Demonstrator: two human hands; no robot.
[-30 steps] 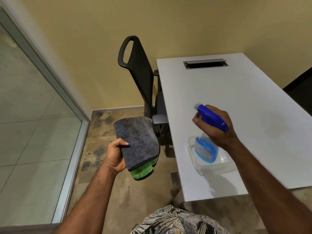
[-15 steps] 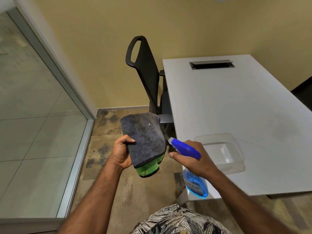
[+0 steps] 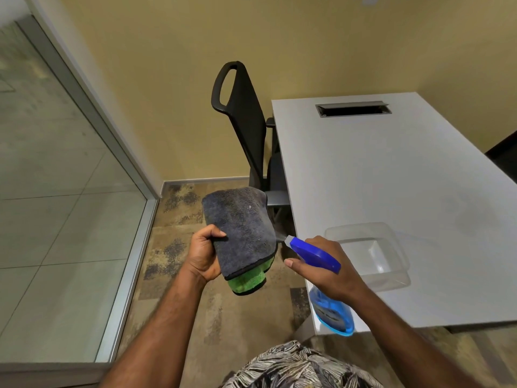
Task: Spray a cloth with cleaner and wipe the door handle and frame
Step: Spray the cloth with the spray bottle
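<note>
Cloth [image 3: 240, 228] left of spray bottle [image 3: 316, 255], tub [image 3: 402, 261] on table [image 3: 391, 163] (chair [image 3: 246, 121] behind).

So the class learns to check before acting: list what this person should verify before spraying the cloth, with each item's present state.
1. Grey microfibre cloth with green underside held in the left hand grip: ok.
2. Blue-headed clear plastic spray bottle held in the right hand: ok.
3. Nozzle pointed at the cloth's grey face, close by: ok.
4. Finger on the trigger: cannot tell, the hand hides it.
5. Cleaner in the bottle: ok, blue liquid shows.
6. Door handle nearby: cannot tell, not in view.
</note>
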